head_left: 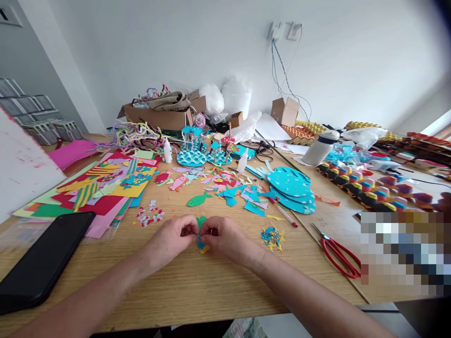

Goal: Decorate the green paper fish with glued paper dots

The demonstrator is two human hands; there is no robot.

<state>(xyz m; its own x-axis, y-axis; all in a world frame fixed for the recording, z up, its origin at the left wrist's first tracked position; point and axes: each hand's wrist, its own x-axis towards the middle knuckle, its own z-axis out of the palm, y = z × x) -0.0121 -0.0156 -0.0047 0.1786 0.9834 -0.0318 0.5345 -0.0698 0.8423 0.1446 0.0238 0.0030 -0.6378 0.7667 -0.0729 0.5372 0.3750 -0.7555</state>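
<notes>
My left hand and my right hand meet low over the table, both with fingertips pinched together. Between them is a small green paper cutout with blue and yellow bits on its lower part; my fingers hide much of it. Just beyond lies a flat green paper fish. Left of my hands is a scatter of tiny red, white and lilac paper scraps. To the right sits a small heap of blue and yellow paper snippets.
Coloured paper sheets and a black phone occupy the left. Red-handled scissors and a thin stick lie right. Glue bottles, blue paper ovals and a white tumbler stand or lie farther back.
</notes>
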